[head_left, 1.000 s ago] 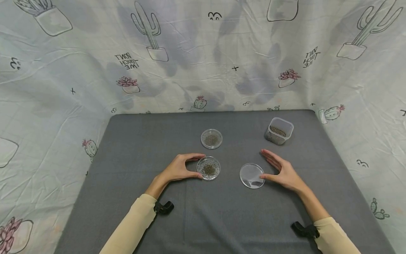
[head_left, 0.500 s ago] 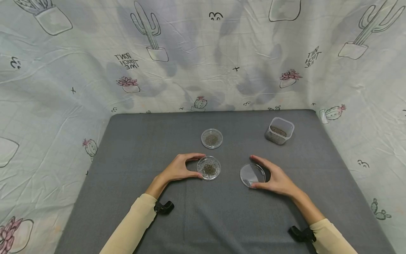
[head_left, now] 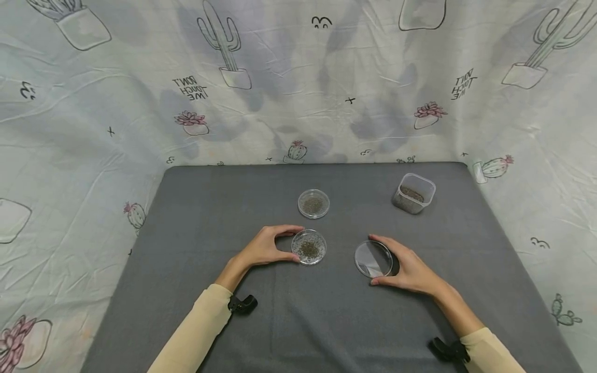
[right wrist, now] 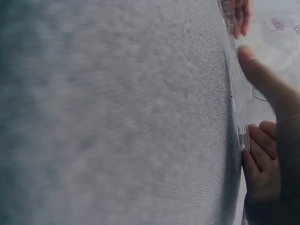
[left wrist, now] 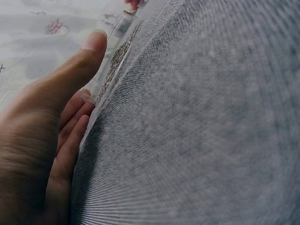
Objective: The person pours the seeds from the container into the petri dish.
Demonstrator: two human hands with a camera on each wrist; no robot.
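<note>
A: The right hand has its thumb and fingers curled round the rim of the clear lid, pinching it by the edge. The lid is tipped up, its flat face turned toward the seed dish and its far edge raised off the grey table.

B: And the left hand?

A: It pinches the seed dish between thumb and fingers; the dish sits flat on the table, just left of the lid.

B: What do the wrist cameras add?

A: The left wrist view shows the thumb pressed on the dish wall and fingertips against its lower edge, with seeds seen edge-on. The right wrist view shows the lid as a thin clear edge, thumb on one side and fingers at the rim. Only the head view shows the whole layout.

B: Counts?

A: Two round dishes with seeds: the held one and a second dish right behind it. One lid. One square tub of dark grains, well behind the lid and to its right. Two black wrist clips.

B: Any long axis?

A: None; the lid is round.
</note>
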